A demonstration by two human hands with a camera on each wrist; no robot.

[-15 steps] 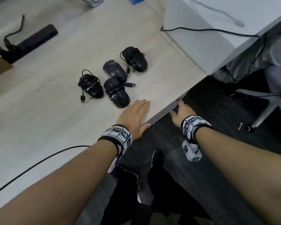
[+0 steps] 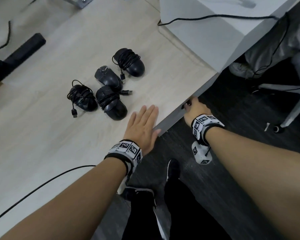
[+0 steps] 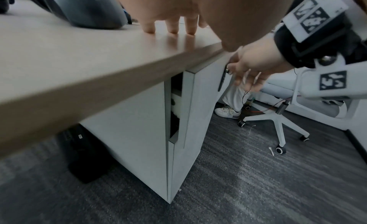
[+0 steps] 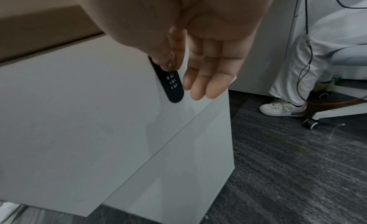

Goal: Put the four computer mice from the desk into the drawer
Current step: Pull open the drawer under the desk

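Four black computer mice lie grouped on the light wooden desk (image 2: 42, 135): one wrapped in its cable at the back (image 2: 131, 62), one bare (image 2: 108, 78), and two cable-wrapped ones in front (image 2: 81, 96) (image 2: 112, 104). My left hand (image 2: 145, 116) rests flat on the desk near its edge, just right of the nearest mouse. My right hand (image 2: 192, 106) is below the desk edge at the grey drawer front (image 4: 89, 117). Its thumb and forefinger pinch the black oval handle (image 4: 172, 83). The drawer front (image 3: 200, 101) stands slightly out from the cabinet.
A black power strip (image 2: 24, 47) lies at the desk's far left and a white box (image 2: 206, 32) at the back right. A thin cable (image 2: 42, 186) crosses the near desk. A white chair base (image 2: 293, 104) and another person's shoe (image 4: 282, 108) are on the carpet right of the drawer.
My right hand has shifted a little further along the desk edge onto the handle. The left hand stays flat on the desk and the mice have not moved.
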